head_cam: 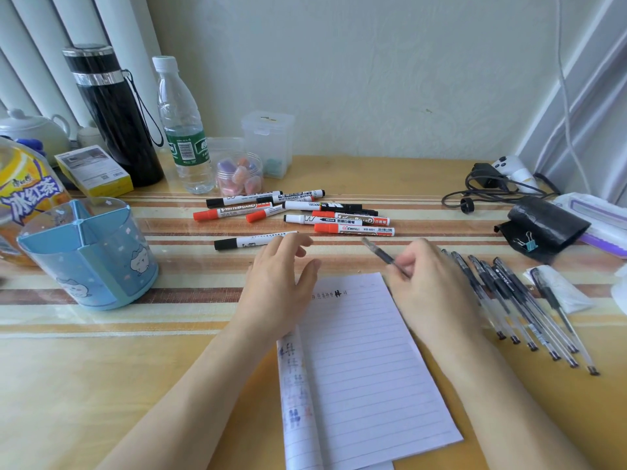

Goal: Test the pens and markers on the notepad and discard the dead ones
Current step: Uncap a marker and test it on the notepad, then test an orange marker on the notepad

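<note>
Beyond the notepad (356, 361), a pen (381, 254) juts from the pinching right grip (431, 283); left grip (274, 283) released.

Pale wall (373, 62) behind wooden desk (101, 385); perhaps a radiator (40, 45) left.

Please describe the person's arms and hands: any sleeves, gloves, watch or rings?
Both forearms are bare to the picture's edge; no sleeves show. The left hand and right hand wear no gloves; no watch, bracelet or ring is visible.
</note>
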